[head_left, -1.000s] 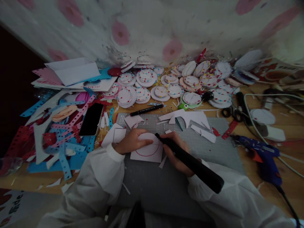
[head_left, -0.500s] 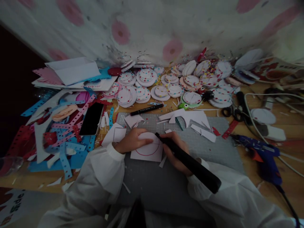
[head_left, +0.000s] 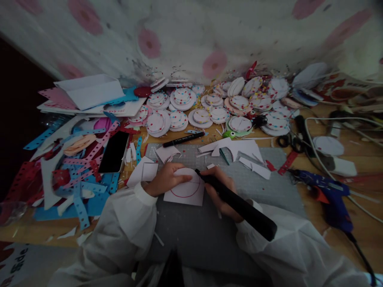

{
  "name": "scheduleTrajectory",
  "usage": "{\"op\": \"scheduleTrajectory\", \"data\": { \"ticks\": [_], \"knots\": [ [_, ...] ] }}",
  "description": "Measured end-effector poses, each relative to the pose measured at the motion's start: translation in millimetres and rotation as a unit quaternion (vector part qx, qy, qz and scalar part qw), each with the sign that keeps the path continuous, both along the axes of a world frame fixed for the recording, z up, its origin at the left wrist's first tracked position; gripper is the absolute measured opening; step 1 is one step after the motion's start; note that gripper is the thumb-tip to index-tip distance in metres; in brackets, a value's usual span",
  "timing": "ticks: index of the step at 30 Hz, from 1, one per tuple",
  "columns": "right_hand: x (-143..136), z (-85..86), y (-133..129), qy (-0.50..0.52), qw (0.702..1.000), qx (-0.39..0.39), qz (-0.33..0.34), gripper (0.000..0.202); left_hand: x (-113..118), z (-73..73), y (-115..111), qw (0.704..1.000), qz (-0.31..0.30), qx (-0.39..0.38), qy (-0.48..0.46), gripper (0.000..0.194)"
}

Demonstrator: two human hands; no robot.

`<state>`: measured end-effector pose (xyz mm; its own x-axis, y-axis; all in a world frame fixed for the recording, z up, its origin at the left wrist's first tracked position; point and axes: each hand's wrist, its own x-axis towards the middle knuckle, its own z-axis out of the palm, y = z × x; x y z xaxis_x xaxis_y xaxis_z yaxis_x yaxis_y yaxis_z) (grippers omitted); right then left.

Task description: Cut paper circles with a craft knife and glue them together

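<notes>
A white paper with a reddish curved line lies on the grey cutting mat. My left hand holds this paper from its left side, thumb on top. In my right hand is a thick black tool, its narrow front end at the paper's upper right edge. Whether that end is a blade cannot be made out. Paper offcuts and a black marker lie beyond my hands.
Round white paper pieces with coloured dots line the back. Left are a phone and tangled strips. At right lie scissors, a blue glue gun and a white cable.
The whole view has shifted slightly. Both hands keep nearly the same place on the paper and the black tool. A thin paper scrap beside my right hand is now mostly out of sight.
</notes>
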<state>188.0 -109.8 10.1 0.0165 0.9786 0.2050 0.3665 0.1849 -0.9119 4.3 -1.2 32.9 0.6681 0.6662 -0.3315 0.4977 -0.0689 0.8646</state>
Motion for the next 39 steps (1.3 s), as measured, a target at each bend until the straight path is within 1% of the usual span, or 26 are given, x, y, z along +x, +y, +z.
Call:
{"op": "scheduleTrajectory", "data": {
  "ticks": [4, 6, 10, 15, 21, 29, 34, 39],
  "knots": [
    [0.5, -0.4, -2.3, -0.007, 1.000, -0.013, 0.002, 0.022, -0.2, 0.0, 0.6, 1.000, 0.012, -0.025, 0.002, 0.025],
    [0.8, 0.1, -3.2, -0.009, 1.000, -0.008, -0.001, 0.021, -0.6, -0.2, 0.8, 0.999, 0.017, -0.037, -0.004, 0.025],
    [2.2, 1.2, -3.7, -0.020, 1.000, 0.001, 0.015, 0.024, -0.5, 0.3, 1.2, 0.997, 0.026, -0.068, -0.024, 0.022],
    [2.9, 2.7, -3.4, -0.003, 1.000, 0.014, 0.015, 0.026, 0.9, 2.9, 1.5, 0.997, 0.036, -0.062, -0.021, 0.021],
    [2.9, 1.6, -4.3, -0.011, 1.000, 0.007, 0.021, 0.024, 0.4, 3.5, 0.5, 0.993, 0.043, -0.105, -0.035, 0.025],
    [4.1, 5.3, -4.4, -0.013, 0.999, 0.016, 0.025, 0.024, 1.0, 2.1, 1.9, 0.994, 0.051, -0.093, -0.033, 0.025],
    [4.2, 2.9, -6.0, -0.004, 1.000, 0.013, 0.022, 0.025, 1.2, 1.9, 2.0, 0.993, 0.053, -0.102, -0.029, 0.028],
    [4.3, 2.5, -7.1, -0.006, 1.000, 0.013, 0.026, 0.025, 1.2, 3.8, 0.8, 0.992, 0.050, -0.110, -0.030, 0.026]
  ]
}}
